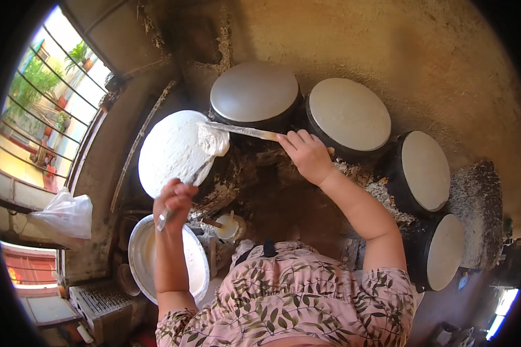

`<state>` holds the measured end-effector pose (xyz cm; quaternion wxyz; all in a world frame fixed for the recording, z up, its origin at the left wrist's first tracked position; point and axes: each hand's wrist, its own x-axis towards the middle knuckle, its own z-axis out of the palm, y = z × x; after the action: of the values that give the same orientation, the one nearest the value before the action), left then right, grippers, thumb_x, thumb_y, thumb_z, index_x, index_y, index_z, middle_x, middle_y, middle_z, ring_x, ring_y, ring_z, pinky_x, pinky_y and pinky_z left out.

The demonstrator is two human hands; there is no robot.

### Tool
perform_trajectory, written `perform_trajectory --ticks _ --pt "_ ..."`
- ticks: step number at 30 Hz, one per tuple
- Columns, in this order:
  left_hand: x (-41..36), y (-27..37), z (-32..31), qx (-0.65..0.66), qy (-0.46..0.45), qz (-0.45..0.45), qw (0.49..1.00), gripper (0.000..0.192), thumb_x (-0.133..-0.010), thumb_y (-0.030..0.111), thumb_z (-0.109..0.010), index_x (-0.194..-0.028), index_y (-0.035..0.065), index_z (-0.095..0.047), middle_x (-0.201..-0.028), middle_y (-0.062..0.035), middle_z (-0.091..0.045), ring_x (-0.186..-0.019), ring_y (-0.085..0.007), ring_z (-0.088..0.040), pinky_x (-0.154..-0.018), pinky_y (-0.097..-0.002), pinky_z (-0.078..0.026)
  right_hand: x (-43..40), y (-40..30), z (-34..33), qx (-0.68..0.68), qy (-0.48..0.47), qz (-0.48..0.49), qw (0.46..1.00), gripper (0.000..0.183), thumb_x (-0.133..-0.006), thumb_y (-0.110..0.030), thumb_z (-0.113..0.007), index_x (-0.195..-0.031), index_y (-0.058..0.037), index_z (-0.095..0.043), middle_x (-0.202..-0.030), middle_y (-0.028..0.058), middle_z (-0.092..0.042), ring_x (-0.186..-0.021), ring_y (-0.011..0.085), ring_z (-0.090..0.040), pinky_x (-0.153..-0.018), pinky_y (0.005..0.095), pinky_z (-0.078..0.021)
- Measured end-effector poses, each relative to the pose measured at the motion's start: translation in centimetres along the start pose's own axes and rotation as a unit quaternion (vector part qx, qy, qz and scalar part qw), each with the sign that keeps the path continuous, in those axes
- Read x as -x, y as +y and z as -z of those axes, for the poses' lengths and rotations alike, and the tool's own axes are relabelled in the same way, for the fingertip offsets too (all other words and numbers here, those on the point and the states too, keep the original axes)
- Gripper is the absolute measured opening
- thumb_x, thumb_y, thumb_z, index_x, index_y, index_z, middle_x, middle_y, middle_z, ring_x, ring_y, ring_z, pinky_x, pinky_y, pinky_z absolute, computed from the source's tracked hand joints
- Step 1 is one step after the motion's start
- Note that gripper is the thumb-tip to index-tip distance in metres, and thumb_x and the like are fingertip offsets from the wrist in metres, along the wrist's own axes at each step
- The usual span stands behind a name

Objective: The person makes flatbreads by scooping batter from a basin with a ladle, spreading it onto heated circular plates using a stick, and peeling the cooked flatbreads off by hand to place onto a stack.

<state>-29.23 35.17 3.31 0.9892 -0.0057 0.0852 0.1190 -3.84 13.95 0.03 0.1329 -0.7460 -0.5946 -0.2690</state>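
Observation:
At the left, a round griddle bears a white sheet of batter [169,152] with a thick, folded lump at its right edge. My right hand [306,157] grips a long flat spatula [243,130] by its wooden handle. The blade's tip touches the batter near that lump. Low over the griddle's front edge, my left hand [175,201] is closed around a metal-handled tool [201,171], whose far end lies against the batter. My left forearm crosses over a large metal basin [199,260] containing pale batter.
Several more round griddles curve around to the right, among them a bare-looking grey one [254,92] and a pale-topped one [350,115]. A small pot [232,227] with a stick stands beside the basin. A plastic bag [67,214] hangs by the barred window [47,104]. Crumbly scraps [379,195] lie between griddles.

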Motion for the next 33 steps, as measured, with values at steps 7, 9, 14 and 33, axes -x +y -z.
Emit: perform_trajectory --ticks 7,9,14,33 --pt "-10.6 0.9 -2.0 -0.489 0.057 -0.156 0.856 0.013 -0.077 -0.005 -0.037 -0.067 0.0042 -0.036 -0.068 -0.0097 -0.039 -0.044 -0.0085 -0.034 -0.037 -0.0169 -0.033 6.0 8.5 0.0 -0.114 0.0 -0.11 0.987 0.032 -0.067 0.002 -0.047 -0.095 -0.0092 -0.058 -0.082 0.0063 -0.051 -0.077 0.0231 -0.048 -0.068 0.0308 -0.0411" --pt "-13.7 0.5 -3.9 -0.569 0.116 -0.078 0.811 0.009 -0.076 -0.003 -0.037 -0.07 0.0032 -0.04 -0.065 -0.0088 -0.046 -0.044 -0.0087 -0.038 -0.037 -0.0191 -0.032 6.6 9.1 -0.1 -0.184 -0.037 -0.228 0.955 0.04 -0.064 0.009 -0.045 -0.098 -0.0085 -0.057 -0.083 0.0089 -0.051 -0.077 0.0255 -0.048 -0.07 0.0309 -0.0406" --pt "-25.1 3.0 -6.9 -0.67 0.088 -0.058 0.735 0.007 -0.074 -0.002 -0.04 -0.077 -0.0022 -0.046 -0.067 -0.0104 -0.049 -0.052 -0.0127 -0.047 -0.039 -0.0201 -0.035 -0.5 9.3 -4.5 -0.208 0.066 -0.316 0.923 0.047 -0.066 0.011 -0.043 -0.106 -0.0121 -0.053 -0.084 0.0109 -0.05 -0.078 0.0275 -0.047 -0.07 0.0306 -0.04" --pt "-41.4 4.4 8.4 -0.962 -0.188 -0.196 0.018 0.019 -0.066 -0.003 -0.042 -0.083 -0.0059 -0.049 -0.076 -0.0189 -0.055 -0.079 -0.032 -0.053 -0.068 -0.0363 -0.046 -7.2 8.3 -23.5 -0.338 -0.038 -0.67 0.66 0.037 -0.074 -0.019 -0.054 -0.11 -0.0117 -0.049 -0.078 0.014 -0.06 -0.072 0.0236 -0.058 -0.064 0.0283 -0.0449"
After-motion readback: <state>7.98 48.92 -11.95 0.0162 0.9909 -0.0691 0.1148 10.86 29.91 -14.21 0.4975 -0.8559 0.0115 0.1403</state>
